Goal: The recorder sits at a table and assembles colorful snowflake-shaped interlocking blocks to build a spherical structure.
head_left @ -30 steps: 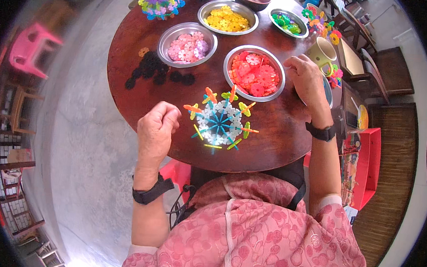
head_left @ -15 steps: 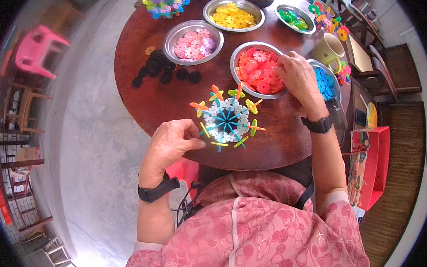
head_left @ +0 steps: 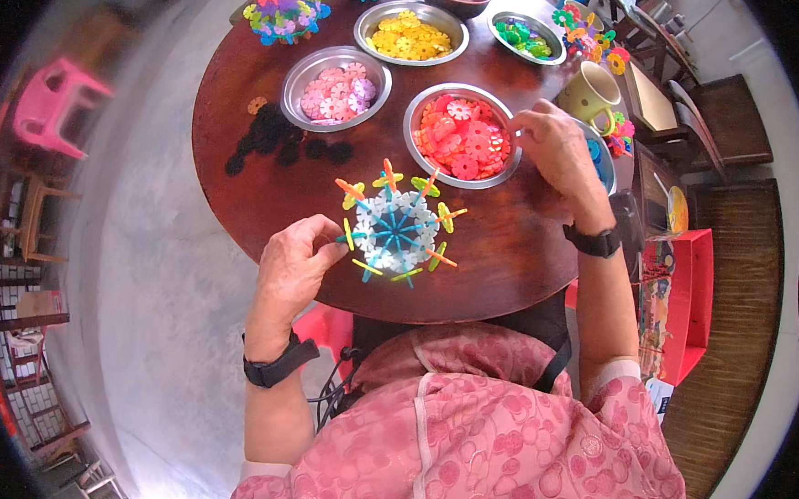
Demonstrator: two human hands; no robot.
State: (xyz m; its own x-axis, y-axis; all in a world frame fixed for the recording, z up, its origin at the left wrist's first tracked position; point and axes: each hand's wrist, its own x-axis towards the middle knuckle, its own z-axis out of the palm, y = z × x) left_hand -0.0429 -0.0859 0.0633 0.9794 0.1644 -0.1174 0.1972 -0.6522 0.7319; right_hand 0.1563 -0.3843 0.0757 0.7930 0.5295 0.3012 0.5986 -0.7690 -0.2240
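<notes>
From the head view, the left hand (head_left: pixel 293 266) rests half-curled on the round dark wooden counter (head_left: pixel 238 194), its fingertips touching the edge of the wheel-shaped model (head_left: pixel 396 231), which lies flat near the counter's front edge; the right hand (head_left: pixel 552 144) reaches over the rim of the steel bowl of red pieces (head_left: pixel 461 136), fingers bent, though I cannot tell if they pinch a piece yet. To do this well, steady the wheel with the left fingertips and lift one red disc by its rim, slot facing outward. The pieces are hard, glossy plastic snowflake discs with notched edges; the bowls are smooth shiny metal; the pale blue-and-white hub bristles with thin orange, yellow and green spokes.
</notes>
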